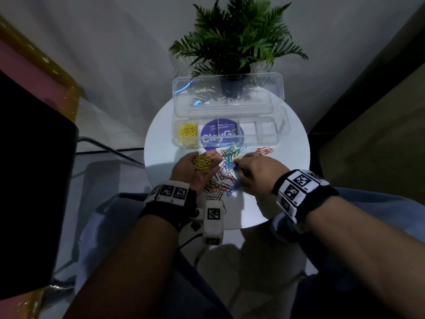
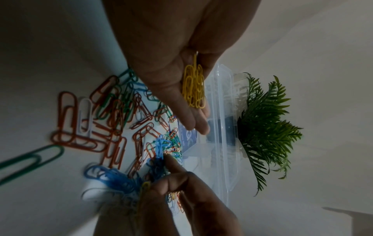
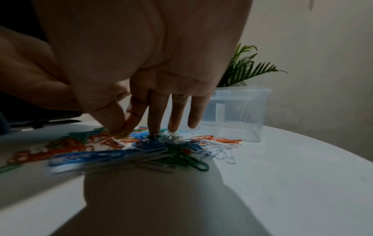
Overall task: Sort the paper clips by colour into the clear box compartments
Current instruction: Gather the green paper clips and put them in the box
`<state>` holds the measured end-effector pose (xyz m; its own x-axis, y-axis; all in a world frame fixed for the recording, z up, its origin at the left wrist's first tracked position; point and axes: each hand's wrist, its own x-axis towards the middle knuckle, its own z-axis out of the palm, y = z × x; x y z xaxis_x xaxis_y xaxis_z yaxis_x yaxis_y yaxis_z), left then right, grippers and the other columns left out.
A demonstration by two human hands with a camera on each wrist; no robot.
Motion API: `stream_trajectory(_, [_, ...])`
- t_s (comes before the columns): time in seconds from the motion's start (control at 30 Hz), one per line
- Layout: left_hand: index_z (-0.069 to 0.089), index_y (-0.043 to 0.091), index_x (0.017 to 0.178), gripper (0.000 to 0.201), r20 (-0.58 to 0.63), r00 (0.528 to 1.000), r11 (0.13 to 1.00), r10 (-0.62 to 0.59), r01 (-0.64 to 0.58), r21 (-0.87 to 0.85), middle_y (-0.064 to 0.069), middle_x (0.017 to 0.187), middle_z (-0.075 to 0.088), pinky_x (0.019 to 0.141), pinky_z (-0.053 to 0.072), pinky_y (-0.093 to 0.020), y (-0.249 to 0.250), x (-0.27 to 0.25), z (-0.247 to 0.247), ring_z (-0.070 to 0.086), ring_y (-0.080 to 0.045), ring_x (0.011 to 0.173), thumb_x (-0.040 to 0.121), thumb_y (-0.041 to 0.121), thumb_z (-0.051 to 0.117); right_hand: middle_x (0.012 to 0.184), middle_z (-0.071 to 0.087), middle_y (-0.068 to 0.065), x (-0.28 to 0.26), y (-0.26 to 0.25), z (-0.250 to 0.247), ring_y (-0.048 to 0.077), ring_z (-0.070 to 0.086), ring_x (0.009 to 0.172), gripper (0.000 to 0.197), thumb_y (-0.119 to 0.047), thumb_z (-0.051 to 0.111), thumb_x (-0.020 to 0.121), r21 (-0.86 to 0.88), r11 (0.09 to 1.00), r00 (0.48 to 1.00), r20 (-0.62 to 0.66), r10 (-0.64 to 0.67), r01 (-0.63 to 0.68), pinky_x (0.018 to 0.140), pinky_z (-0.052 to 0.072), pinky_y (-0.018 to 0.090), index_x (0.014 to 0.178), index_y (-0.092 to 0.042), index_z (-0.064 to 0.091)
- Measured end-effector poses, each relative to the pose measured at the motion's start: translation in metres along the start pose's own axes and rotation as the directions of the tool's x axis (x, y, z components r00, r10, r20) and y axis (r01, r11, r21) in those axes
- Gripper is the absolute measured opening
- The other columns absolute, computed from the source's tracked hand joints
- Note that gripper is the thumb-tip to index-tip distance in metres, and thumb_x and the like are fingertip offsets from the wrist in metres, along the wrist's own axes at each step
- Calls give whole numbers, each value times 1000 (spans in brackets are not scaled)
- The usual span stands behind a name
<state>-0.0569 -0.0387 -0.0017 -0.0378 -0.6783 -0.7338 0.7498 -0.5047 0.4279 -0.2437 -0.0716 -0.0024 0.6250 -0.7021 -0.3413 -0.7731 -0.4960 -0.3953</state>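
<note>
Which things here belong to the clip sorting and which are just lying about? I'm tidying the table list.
Part of the job:
- clear box
- yellow clips in its left end compartment
- yellow clips in the left hand
- mixed clips on the table
- right hand, pinching in the pile

Just lying about:
- potted plant
- round sticker

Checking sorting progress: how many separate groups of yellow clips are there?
2: one in the clear box leftmost compartment, one on the left hand palm. Strays may hide in the mixed pile.
</note>
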Motion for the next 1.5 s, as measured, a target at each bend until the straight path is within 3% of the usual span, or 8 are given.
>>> stream_trajectory(0.07, [62, 0, 90, 39, 4, 1000, 1000, 7, -7, 5, -12, 72, 73, 62, 57, -26, 1, 1, 1, 71, -18, 62, 98, 20, 30, 92, 62, 6, -4, -3, 1, 23, 54, 90, 22, -30, 58, 80, 15, 1000, 1000, 21, -5, 5, 77, 48, 33, 94, -14, 59])
stream_trajectory(0.17, [63, 1, 90, 39, 7, 1000, 1000, 6, -6, 17, -11, 73, 73, 63, 57, -25, 2, 2, -1, 71, -17, 63, 97, 21, 30, 75, 61, 4, -8, -1, -2, 25, 56, 73, 7, -21, 53, 86, 207, 976, 976, -191, 102, -61, 65, 43, 31, 82, -15, 55])
stream_trajectory(0.27, [64, 2, 89, 40, 16, 1000, 1000, 1, -2, 18, -10, 72, 72, 62, 57, -24, 4, 1, -2, 71, -16, 63, 97, 21, 30, 73, 63, 11, -3, 8, -9, 31, 59, 71, 12, -11, 52, 88, 311, 943, 917, -329, 227, -122, 67, 45, 36, 99, -10, 57])
stream_trajectory(0.43, [63, 2, 86, 41, 31, 999, 1000, 11, -11, 21, -9, 72, 71, 63, 56, -23, 6, 0, -2, 71, -15, 64, 97, 21, 29, 112, 59, 10, 16, 6, -11, 28, 56, 106, 34, -7, 48, 90, 89, 985, 987, -46, 151, -147, 90, 43, 34, 114, -25, 65])
stream_trajectory(0.53, [63, 1, 86, 41, 40, 999, 1000, 7, -7, 12, -10, 72, 71, 62, 56, -23, 7, -2, -1, 70, -16, 63, 97, 21, 29, 113, 54, 7, 18, 4, -9, 28, 54, 110, 35, -10, 48, 90, 23, 980, 980, 28, 197, -198, 88, 41, 32, 116, -27, 65])
stream_trajectory(0.8, [62, 1, 87, 46, 46, 999, 1000, -18, 18, 12, -9, 70, 71, 59, 56, -23, 10, -4, 0, 71, -15, 62, 100, 24, 25, 110, 59, 12, 13, 10, -14, 29, 57, 102, 26, -13, 50, 90, 128, 976, 968, -158, 197, -177, 85, 41, 30, 110, -11, 66])
stream_trajectory(1.23, [74, 1, 67, 62, 39, 999, 1000, -24, 23, 9, -10, 80, 67, 60, 56, -23, 10, -2, -1, 68, -17, 66, 99, 23, 26, 98, 65, 7, 36, -2, -5, 29, 62, 91, 14, -18, 61, 79, -86, 971, 975, -43, 219, -222, 66, 43, 29, 89, -14, 70])
stream_trajectory(1.5, [70, 1, 78, 55, 12, 1000, 1000, -25, 25, 7, -10, 72, 72, 59, 57, -24, 12, -3, -5, 71, -16, 62, 100, 24, 26, 105, 63, 12, 26, 6, -17, 32, 58, 101, 17, -16, 59, 85, 70, 974, 958, -181, 223, -214, 84, 46, 35, 98, -11, 69])
